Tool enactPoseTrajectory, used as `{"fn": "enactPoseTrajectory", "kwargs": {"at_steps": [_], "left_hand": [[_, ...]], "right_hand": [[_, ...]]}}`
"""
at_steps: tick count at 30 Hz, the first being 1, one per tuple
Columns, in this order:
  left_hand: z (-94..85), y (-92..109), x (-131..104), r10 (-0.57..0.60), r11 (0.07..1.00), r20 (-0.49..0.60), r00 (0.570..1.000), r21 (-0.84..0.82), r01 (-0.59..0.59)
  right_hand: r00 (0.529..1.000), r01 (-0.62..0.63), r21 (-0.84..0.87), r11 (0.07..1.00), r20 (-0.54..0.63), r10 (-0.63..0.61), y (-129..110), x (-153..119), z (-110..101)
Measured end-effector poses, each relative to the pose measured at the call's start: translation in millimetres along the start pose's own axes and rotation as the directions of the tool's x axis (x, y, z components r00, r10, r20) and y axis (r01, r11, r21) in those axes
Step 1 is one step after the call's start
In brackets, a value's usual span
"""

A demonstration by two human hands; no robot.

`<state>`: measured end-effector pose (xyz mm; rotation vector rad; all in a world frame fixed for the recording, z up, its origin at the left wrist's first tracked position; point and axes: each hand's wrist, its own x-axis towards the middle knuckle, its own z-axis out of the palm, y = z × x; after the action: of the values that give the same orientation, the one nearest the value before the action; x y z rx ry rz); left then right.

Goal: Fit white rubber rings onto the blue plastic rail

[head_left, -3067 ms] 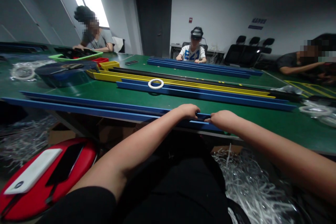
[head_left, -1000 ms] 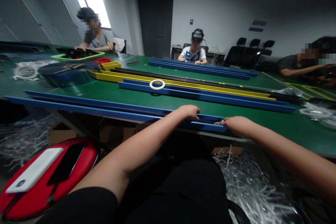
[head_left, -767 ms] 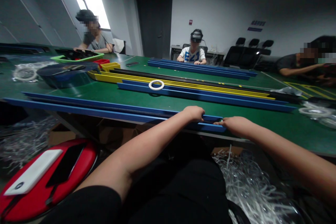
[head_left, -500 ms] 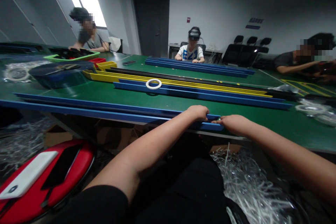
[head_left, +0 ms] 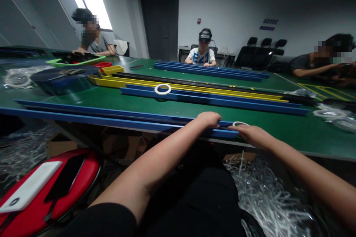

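A long blue channel (head_left: 111,120) lies along the near edge of the green table (head_left: 278,133). Near its right end my left hand (head_left: 210,119) is closed on it, with the fingertips partly hidden. Just to the right, my right hand (head_left: 251,133) is closed at the channel's end. A white ring (head_left: 240,123), like a tape roll, shows beside its fingers and is partly covered by that hand. A second white ring (head_left: 162,89) rests on another blue channel (head_left: 222,100) farther back.
Yellow channels (head_left: 194,89) and more blue ones (head_left: 208,71) lie behind. At left stand a blue roll (head_left: 63,79) and a green tray (head_left: 75,60). Three people sit around the table. A red stool (head_left: 80,177) bears a white device. White strips (head_left: 264,189) lie below.
My right hand has shifted slightly right and turned, and the white ring beside it has come into view. My left hand has stayed nearly in place.
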<state>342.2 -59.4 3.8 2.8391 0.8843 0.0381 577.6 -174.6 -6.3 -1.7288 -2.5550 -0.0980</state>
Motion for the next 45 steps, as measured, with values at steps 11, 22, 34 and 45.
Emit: {"fn": "enactPoseTrajectory", "kwargs": {"at_steps": [11, 22, 34, 45], "left_hand": [[-3.7, -0.9, -4.4, 0.094, 0.994, -0.022, 0.995, 0.052, -0.092], [-4.1, -25.8, -29.3, 0.138, 0.986, -0.030, 0.990, 0.094, -0.135], [-7.9, 4.0, -6.2, 0.104, 0.991, 0.030, 0.994, 0.086, -0.106], [0.3, 29.4, 27.5, 0.105, 0.992, 0.034, 0.994, 0.072, -0.107]], "right_hand": [[0.957, -0.280, -0.005, 0.960, -0.075, 0.279, -12.8, 4.6, 17.4], [0.944, -0.319, -0.047, 0.947, -0.111, 0.312, -27.8, 8.9, 16.2], [0.885, -0.419, 0.110, 0.901, -0.171, 0.432, -24.8, 8.4, 23.1], [0.888, -0.374, 0.183, 0.909, -0.212, 0.408, -20.6, 6.1, 27.4]]}}
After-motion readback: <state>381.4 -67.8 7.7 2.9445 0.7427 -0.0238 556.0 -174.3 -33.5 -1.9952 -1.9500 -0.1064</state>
